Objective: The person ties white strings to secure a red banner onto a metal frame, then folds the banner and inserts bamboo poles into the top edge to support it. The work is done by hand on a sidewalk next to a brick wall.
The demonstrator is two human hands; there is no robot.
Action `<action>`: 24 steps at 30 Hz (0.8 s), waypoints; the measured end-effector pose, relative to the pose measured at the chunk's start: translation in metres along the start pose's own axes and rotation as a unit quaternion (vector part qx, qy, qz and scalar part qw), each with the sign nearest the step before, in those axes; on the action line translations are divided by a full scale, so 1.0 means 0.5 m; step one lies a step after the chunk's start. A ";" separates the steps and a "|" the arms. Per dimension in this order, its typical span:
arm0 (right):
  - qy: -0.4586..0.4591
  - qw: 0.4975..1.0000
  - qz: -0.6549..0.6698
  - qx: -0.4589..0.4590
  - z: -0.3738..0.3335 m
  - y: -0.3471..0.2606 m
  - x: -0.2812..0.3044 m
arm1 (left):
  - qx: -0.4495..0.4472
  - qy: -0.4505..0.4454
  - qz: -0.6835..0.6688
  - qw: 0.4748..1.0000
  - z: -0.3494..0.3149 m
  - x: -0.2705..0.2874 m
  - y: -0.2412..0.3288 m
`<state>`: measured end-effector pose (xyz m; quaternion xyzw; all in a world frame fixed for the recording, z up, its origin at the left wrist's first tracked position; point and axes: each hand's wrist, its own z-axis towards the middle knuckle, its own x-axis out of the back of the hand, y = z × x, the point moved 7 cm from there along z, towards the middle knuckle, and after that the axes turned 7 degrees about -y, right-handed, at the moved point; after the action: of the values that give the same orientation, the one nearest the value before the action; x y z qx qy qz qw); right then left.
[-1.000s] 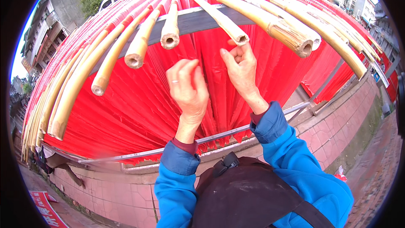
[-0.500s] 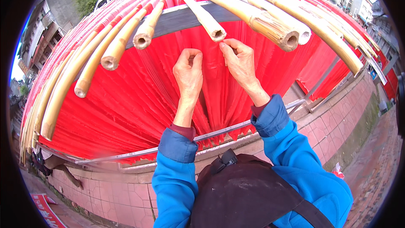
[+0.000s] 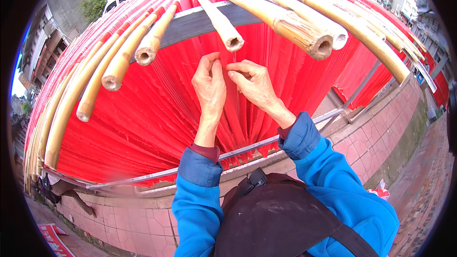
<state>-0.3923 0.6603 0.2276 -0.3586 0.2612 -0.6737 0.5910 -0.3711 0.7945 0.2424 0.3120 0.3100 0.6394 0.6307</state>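
Long bamboo poles lie side by side, and thin red sheets hang from them in dense folds. A narrower bamboo pole points its hollow end toward me, just above my hands. My left hand is closed, thumb and forefinger pinched at the edge of a red sheet under that pole. Close beside it on the right, my right hand is also closed in a pinch on the red sheet. The fingers partly hide the exact bit they grip. Neither hand touches the pole.
Thick bamboo poles jut toward me on both sides, resting across a dark metal bar. A lower metal rail crosses in front of me. Below it runs a pink tiled ledge. A person's leg shows at the far left.
My right hand has come down and left from the pole's end, now nearer my left hand. My left hand has shifted slightly. The poles appear shifted left in view.
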 end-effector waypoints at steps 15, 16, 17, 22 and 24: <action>0.068 0.993 0.080 -0.062 -0.010 0.036 0.005 | 0.031 -0.014 -0.077 0.996 -0.028 -0.003 -0.023; 0.066 0.993 0.081 -0.061 -0.011 0.038 0.005 | 0.040 -0.018 -0.072 0.996 -0.029 -0.004 -0.023; 0.064 0.993 0.081 -0.060 -0.010 0.040 0.004 | 0.048 -0.021 -0.067 0.996 -0.028 -0.004 -0.022; 0.037 0.999 0.026 -0.010 -0.002 0.024 -0.007 | -0.030 0.025 -0.063 0.997 0.005 -0.006 0.019; 0.033 0.999 0.023 -0.008 0.001 0.010 -0.004 | -0.067 0.015 -0.048 0.996 0.022 -0.004 0.037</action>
<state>-0.3885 0.6616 0.2237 -0.3351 0.2941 -0.6694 0.5943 -0.3735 0.7924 0.2637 0.2439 0.2906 0.6324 0.6754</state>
